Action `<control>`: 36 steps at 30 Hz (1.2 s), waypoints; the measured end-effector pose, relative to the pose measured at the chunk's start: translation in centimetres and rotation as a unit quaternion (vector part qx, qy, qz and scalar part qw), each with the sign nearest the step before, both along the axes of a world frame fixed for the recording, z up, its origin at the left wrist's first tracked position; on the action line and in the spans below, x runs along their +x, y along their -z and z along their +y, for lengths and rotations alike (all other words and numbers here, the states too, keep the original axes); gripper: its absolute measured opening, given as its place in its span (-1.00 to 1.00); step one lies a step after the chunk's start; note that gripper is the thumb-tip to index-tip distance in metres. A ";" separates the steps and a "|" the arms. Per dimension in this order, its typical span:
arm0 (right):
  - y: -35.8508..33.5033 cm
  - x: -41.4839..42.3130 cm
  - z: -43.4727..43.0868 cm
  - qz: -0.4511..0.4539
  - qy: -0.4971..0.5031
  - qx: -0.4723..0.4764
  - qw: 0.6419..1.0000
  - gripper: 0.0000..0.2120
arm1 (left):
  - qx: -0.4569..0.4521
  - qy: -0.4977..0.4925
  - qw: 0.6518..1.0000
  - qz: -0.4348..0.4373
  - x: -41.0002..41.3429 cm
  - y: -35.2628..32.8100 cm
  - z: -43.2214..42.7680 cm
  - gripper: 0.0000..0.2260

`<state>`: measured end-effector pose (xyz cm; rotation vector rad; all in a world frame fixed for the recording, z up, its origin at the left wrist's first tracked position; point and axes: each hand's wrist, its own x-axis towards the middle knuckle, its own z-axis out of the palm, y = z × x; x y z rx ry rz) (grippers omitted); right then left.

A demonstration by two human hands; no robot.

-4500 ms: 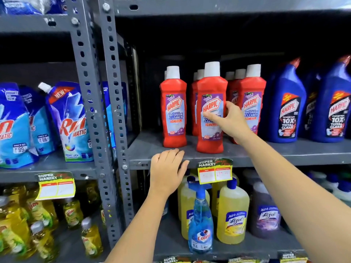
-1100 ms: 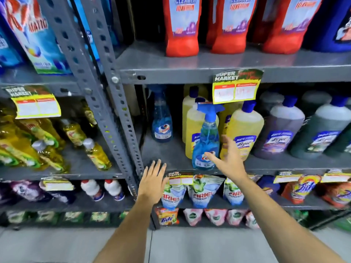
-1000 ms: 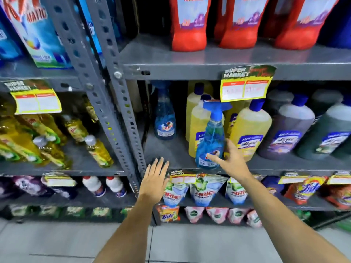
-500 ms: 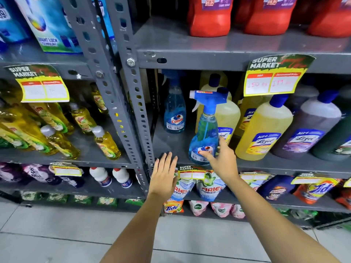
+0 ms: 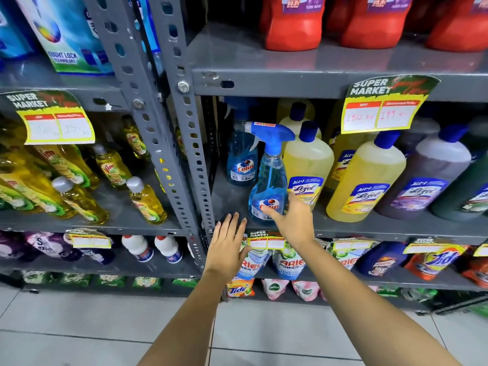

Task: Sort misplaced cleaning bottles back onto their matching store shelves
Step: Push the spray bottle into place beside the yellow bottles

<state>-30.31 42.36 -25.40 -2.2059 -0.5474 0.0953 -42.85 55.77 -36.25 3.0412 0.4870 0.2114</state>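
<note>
The clear blue plastic spray bottle with a blue trigger head (image 5: 269,178) stands on the grey metal shelf (image 5: 369,225). The right hand (image 5: 291,220) seems to touch its base, fingers spread; the left hand (image 5: 228,247) lies flat, open.

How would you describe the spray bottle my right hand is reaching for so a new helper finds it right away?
Go to the grey shelf under the red bottles, the one lined with yellow Lizol bottles. Near its left end, at the front edge, stands the blue Colin spray bottle, touched by the right hand. It has a trigger head, and its twin stands farther back.
</note>
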 end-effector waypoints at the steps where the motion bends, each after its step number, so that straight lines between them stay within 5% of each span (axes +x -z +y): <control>1: -0.8 0.0 -0.3 -0.023 0.014 -0.035 0.999 -0.48 | 0.003 0.000 1.000 0.003 0.0 0.0 0.1 -0.42; 7: -4.4 0.9 -0.1 -0.084 -0.013 -0.102 0.991 -0.48 | 0.015 -0.004 0.999 0.032 -0.1 -0.2 -0.1 -0.39; 23: -3.6 0.2 4.5 -0.064 -0.003 -0.054 0.996 -0.58 | 0.016 -0.003 0.999 0.045 -0.3 -0.7 -0.3 -0.38; 29: -5.8 1.4 5.3 -0.027 -0.074 -0.124 0.989 -0.41 | 0.012 0.002 1.000 0.027 -0.3 -0.4 0.0 -0.40; 36: -4.7 2.0 6.6 0.032 -0.082 -0.012 0.996 -0.46 | 0.014 -0.003 0.999 0.033 -0.3 -0.5 -0.2 -0.39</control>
